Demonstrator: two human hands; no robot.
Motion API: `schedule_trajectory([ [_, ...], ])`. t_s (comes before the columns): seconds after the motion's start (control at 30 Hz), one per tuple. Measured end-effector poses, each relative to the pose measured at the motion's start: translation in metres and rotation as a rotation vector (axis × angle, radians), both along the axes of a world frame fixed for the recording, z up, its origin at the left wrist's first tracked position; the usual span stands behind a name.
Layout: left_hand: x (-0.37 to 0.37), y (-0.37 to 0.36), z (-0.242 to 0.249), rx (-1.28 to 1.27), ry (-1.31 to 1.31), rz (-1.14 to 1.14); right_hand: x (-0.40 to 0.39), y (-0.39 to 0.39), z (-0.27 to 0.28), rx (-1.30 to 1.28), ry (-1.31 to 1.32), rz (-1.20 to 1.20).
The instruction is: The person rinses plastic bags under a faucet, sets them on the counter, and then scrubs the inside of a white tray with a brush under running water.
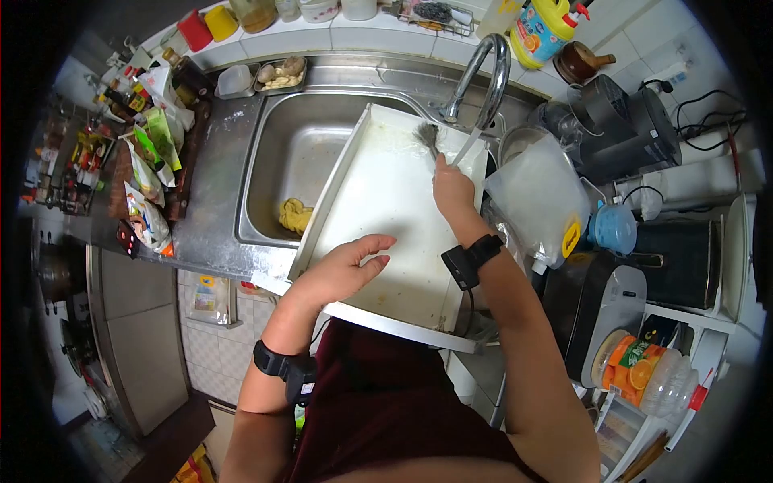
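Observation:
A white drawer (394,217) lies slanted across the metal sink (302,137), its near panel close to my body. My right hand (455,193) is closed on a brush (427,138) with grey bristles, which touch or hover just over the drawer's far end. Most of the brush's handle is hidden in that hand. Over the drawer's near left side is my left hand (346,266), thumb and fingers apart and holding nothing. A chrome faucet (495,72) arches above the far right corner, and a pale streak runs from its spout toward my right hand. Dark specks dot the drawer's floor.
A yellow cloth (295,216) lies in the sink basin. Packets (149,181) and bottles crowd the left counter. A translucent jug (539,201) stands right of the drawer, near a dark appliance (644,121). Yellow detergent (541,32) sits on the back ledge.

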State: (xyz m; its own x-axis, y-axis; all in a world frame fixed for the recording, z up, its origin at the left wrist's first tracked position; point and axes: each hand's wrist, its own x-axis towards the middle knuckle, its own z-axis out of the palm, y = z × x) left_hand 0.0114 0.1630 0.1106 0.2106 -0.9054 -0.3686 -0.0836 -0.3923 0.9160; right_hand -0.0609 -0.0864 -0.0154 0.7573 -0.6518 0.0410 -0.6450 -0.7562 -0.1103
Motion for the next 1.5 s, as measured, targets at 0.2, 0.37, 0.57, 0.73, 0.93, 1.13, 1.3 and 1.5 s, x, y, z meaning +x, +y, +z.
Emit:
schedule_trajectory([
  [0.2,0.000,-0.001,-0.001,-0.027,0.009,-0.003,-0.023,-0.008,0.006,-0.027,0.143,-0.287],
  [0.37,0.001,0.000,0.004,0.002,0.009,-0.012,-0.045,-0.010,0.011,-0.028,0.067,-0.316],
  [0.57,0.001,-0.001,0.002,-0.008,-0.007,-0.046,-0.022,-0.009,-0.001,-0.028,0.077,-0.197],
  [0.73,0.000,0.001,0.003,0.004,0.018,-0.041,-0.014,-0.001,-0.003,-0.037,0.101,0.017],
  [0.93,0.001,-0.001,0.002,-0.003,0.016,-0.060,-0.022,-0.017,-0.035,0.004,0.140,0.139],
  [1.13,0.002,0.000,0.003,0.003,-0.006,-0.067,-0.018,-0.017,-0.007,-0.087,-0.033,0.061],
  [1.3,0.002,0.000,0.002,-0.004,-0.014,-0.065,-0.026,-0.026,-0.032,0.020,0.044,0.051],
  [1.5,0.002,-0.001,0.002,-0.005,0.010,-0.060,-0.033,-0.023,-0.007,0.026,-0.094,-0.135],
])
